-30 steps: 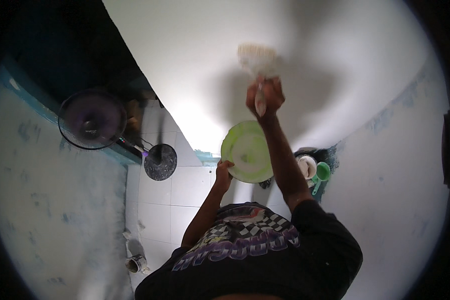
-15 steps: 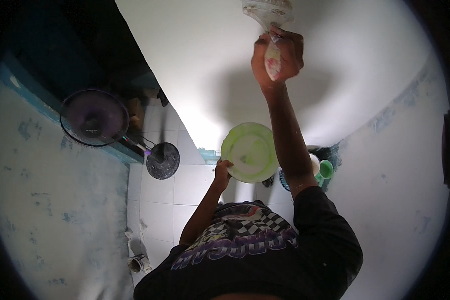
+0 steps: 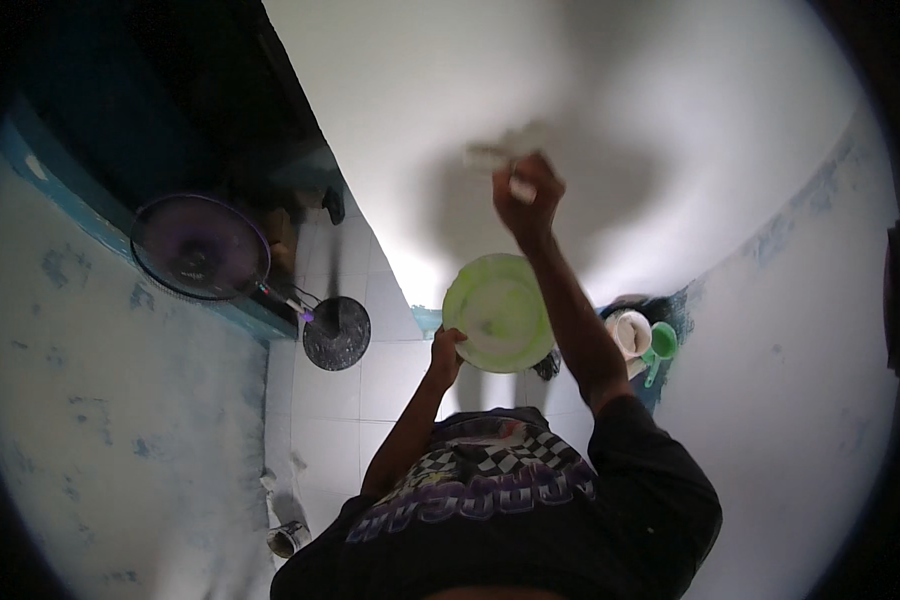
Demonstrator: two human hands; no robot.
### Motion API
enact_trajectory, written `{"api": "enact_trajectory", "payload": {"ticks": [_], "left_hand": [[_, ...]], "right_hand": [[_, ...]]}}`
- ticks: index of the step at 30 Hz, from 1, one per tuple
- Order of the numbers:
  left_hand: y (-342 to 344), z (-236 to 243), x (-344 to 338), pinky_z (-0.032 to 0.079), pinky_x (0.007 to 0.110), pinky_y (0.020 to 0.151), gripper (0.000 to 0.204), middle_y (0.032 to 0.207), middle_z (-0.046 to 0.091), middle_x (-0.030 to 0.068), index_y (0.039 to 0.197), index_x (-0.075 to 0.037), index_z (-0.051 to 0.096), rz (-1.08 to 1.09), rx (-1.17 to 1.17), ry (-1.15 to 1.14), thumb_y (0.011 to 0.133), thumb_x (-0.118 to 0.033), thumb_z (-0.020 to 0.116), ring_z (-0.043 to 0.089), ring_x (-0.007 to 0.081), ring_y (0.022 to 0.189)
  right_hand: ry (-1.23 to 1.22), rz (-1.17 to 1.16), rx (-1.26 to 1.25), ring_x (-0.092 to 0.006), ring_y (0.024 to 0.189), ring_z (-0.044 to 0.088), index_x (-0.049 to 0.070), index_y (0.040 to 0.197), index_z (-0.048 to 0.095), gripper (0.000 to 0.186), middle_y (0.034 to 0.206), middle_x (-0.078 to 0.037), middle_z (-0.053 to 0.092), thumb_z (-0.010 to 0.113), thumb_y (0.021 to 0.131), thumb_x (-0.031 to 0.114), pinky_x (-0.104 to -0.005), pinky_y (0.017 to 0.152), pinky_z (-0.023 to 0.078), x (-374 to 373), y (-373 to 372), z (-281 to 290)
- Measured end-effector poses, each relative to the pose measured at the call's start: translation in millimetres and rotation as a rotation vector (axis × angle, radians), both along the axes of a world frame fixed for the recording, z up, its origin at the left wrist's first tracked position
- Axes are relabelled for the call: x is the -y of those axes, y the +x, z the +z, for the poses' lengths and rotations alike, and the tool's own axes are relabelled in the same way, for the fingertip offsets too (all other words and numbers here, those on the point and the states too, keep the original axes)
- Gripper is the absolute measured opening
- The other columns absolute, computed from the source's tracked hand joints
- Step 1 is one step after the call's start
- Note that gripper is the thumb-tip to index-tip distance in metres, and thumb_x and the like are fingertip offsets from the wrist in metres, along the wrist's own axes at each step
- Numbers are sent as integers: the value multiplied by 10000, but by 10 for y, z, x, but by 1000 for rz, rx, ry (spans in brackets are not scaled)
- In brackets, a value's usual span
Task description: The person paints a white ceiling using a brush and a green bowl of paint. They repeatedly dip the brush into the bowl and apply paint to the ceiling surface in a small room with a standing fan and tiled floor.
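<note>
My left hand (image 3: 447,357) grips the left rim of a round pale-green plate (image 3: 500,312), holding it in front of my body. White paste is smeared over the plate's face. Up against the white wall, my right hand (image 3: 528,205) is closed round the handle of a putty knife (image 3: 492,156). Motion blurs the wide blade, and I cannot tell whether it touches the wall. The hand throws a soft shadow on the wall around it.
A standing fan (image 3: 200,250) with a round black base (image 3: 337,333) is on the tiled floor at left. A white tub (image 3: 630,333) and a green dipper (image 3: 662,342) sit in the right corner. A small can (image 3: 284,541) lies at lower left. Patchy walls flank both sides.
My right hand has come down the wall with the putty knife, nearer the plate. The left hand and plate stay almost in place, and the view has shifted slightly.
</note>
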State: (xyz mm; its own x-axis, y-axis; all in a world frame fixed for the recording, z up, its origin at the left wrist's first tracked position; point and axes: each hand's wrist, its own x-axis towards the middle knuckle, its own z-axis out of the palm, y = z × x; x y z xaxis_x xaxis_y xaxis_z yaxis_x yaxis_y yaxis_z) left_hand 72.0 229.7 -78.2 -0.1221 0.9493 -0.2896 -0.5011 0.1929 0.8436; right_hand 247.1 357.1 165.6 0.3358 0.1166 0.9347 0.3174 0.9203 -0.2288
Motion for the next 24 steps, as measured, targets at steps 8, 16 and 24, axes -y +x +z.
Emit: {"api": "enact_trajectory", "payload": {"ticks": [8,16,24], "left_hand": [[-173,225,184,476,428,943,583,1159,537,146,1278,8,407,-42,-33,-23,707,-76,485,562,294,1073],[-323,45,303,483,426,934,583,1160,546,159,1279,8,411,-123,-44,-61,708,-78,497,571,299,1062],[-275,-168,336,524,401,820,533,1075,562,112,1249,-34,457,-171,-87,-121,723,-102,499,596,253,941]], "right_hand": [[348,-233,-87,-273,666,569,7,787,572,125,765,-140,589,629,689,-46,-331,532,474,70,-255,1011],[-451,88,164,-317,594,535,29,721,524,109,675,-147,496,622,699,-12,-394,526,458,250,-980,-1195],[40,-12,-145,-229,616,566,46,728,519,164,743,-111,557,654,696,-41,-316,537,466,292,-592,383]]}}
